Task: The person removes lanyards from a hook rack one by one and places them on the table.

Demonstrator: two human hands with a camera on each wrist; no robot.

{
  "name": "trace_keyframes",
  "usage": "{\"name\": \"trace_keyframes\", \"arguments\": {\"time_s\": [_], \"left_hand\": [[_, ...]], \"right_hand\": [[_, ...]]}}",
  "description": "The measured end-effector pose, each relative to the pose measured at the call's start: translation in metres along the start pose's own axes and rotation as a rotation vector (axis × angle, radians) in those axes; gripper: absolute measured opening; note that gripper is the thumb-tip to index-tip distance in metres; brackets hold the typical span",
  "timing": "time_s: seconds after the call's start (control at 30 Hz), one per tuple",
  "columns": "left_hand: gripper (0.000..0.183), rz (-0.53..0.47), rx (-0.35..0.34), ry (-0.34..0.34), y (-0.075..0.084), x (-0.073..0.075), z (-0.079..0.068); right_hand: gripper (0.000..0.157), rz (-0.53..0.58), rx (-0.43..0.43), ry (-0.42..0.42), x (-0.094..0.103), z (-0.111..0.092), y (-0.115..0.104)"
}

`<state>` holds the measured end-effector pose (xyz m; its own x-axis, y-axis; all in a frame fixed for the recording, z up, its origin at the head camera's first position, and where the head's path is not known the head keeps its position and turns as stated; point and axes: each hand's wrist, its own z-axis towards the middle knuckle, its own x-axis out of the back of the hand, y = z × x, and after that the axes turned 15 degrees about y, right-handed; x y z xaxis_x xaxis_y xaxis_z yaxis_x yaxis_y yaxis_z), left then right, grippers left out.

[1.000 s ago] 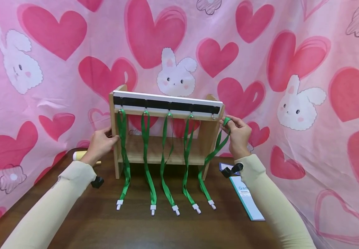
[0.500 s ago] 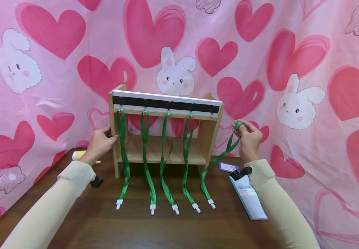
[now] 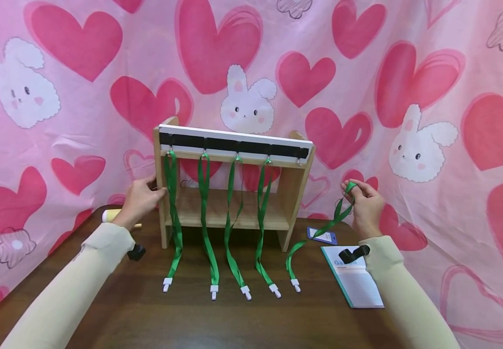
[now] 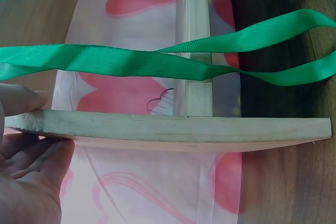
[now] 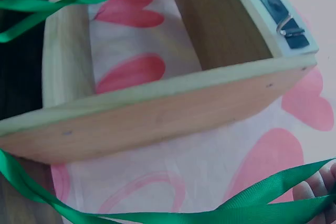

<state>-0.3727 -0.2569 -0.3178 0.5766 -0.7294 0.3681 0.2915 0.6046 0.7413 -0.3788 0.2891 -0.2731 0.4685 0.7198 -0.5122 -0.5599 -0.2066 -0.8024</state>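
My left hand grips the left side panel of a wooden two-tier rack; in the left wrist view its thumb and fingers lie on either side of the panel. Several green lanyards hang from hooks on the rack's white-and-black front rail. Nothing hangs on the rightmost hook. Off to the right of the rack, my right hand pinches the loop of another green lanyard. That lanyard slopes down to its white clip on the table.
Right of the rack lie a blue-edged card and a booklet with a teal spine, partly under my right forearm. A pale yellow cylinder lies behind my left wrist. A pink heart-patterned curtain hangs behind the brown table.
My right hand has moved right and down, away from the rack's right panel, drawing the lanyard's loop with it. The left hand and rack have stayed put.
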Motion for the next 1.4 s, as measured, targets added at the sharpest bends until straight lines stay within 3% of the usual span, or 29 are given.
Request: {"name": "trace_keyframes", "arguments": {"time_s": [0.37, 0.6, 0.7, 1.03, 1.2, 1.4], "left_hand": [[0.061, -0.013, 0.009, -0.023, 0.002, 0.001, 0.002], [0.061, -0.004, 0.016, -0.023, 0.004, 0.003, 0.002], [0.062, -0.005, 0.021, -0.026, 0.005, 0.003, 0.004], [0.058, 0.014, -0.009, 0.008, 0.006, 0.002, 0.004], [0.057, 0.004, 0.003, 0.004, 0.006, 0.001, 0.003], [0.054, 0.012, -0.019, 0.017, 0.004, 0.001, 0.000]], "right_hand": [[0.022, -0.207, 0.022, -0.030, 0.034, -0.012, 0.002], [0.029, -0.496, 0.105, -0.119, 0.053, -0.033, 0.009], [0.034, -0.567, 0.104, -0.166, 0.061, -0.041, 0.014], [0.032, -0.549, 0.097, -0.278, 0.072, -0.070, 0.019], [0.032, -0.444, 0.048, -0.321, 0.070, -0.082, 0.025], [0.028, -0.463, 0.013, -0.360, 0.064, -0.099, 0.036]]}}
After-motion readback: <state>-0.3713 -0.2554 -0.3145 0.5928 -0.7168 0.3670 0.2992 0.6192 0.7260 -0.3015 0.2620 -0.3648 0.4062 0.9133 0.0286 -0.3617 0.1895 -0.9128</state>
